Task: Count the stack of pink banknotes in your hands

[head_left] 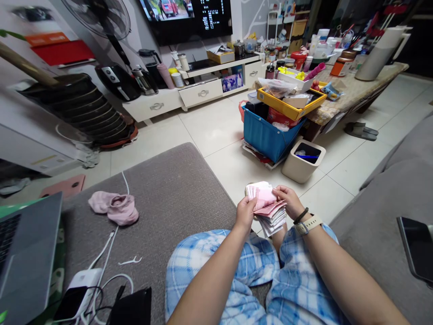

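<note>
Above my knees, both hands hold a thick stack of pinkish banknotes (270, 216), partly fanned out. My left hand (246, 212) is closed on the stack's left side, thumb on top. With fingers pinched at the upper right edge of the notes, my right hand (289, 198) grips them too; its wrist bears a dark bracelet and a beige watch (309, 223). The upper notes lie in a light pink layer, and the lower ones hang down in a thick bundle. The undersides of the fingers are hidden.
On the grey sofa lie pink socks (115, 206), a dental floss pick (130, 261), white cables, a power strip (81, 289) and a laptop (29, 266). A phone (417, 248) rests at the right. Beyond stand a waste bin (303, 162), a blue crate (267, 135) and a cluttered table (363, 92).
</note>
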### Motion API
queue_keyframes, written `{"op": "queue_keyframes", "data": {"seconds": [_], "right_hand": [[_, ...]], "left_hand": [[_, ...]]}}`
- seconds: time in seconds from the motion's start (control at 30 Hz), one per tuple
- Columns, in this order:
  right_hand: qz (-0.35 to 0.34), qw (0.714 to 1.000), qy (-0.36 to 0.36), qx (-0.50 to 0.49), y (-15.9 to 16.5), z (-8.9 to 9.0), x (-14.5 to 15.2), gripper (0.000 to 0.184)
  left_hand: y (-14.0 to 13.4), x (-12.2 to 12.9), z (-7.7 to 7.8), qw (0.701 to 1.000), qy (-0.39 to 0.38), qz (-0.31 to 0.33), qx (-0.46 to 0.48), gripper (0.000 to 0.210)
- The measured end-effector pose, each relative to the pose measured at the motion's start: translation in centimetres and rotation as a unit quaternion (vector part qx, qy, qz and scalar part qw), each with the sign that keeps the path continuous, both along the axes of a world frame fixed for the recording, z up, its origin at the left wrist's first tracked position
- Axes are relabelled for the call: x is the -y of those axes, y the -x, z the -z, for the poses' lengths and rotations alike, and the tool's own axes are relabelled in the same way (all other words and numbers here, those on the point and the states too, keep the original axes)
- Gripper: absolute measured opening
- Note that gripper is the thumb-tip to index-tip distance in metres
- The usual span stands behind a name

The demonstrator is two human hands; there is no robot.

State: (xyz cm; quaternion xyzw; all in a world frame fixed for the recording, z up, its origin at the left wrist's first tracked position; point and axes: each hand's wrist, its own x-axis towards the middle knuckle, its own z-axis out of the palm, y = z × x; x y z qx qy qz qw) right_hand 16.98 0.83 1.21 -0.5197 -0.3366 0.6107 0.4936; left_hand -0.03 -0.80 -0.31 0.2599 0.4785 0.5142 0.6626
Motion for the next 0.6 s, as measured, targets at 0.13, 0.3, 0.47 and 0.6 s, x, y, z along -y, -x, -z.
{"op": "queue_keyframes", "data": {"seconds": [0.13, 0.3, 0.47, 0.6], "right_hand": [[-0.001, 1.000, -0.008, 0.003, 0.0, 0.1, 0.0, 0.057], [0.007, 1.000, -0.006, -0.014, 0.0, 0.4, 0.0, 0.057], [-0.004, 1.000, -0.011, -0.017, -0.1, 0.6, -0.1, 0.053], [-0.003, 1.000, -0.009, -0.021, -0.2, 0.7, -0.1, 0.052]], "left_hand": [[-0.2, 0.1, -0.6, 1.000, 0.004, -0.004, 0.018, 0.044], [-0.5, 0.1, -1.7, 0.998, 0.027, -0.022, 0.055, 0.049], [-0.6, -0.1, -1.7, 0.997, 0.030, -0.056, 0.047, 0.045], [-0.6, -0.1, -1.5, 0.997, 0.024, -0.061, 0.041, 0.044]]}}
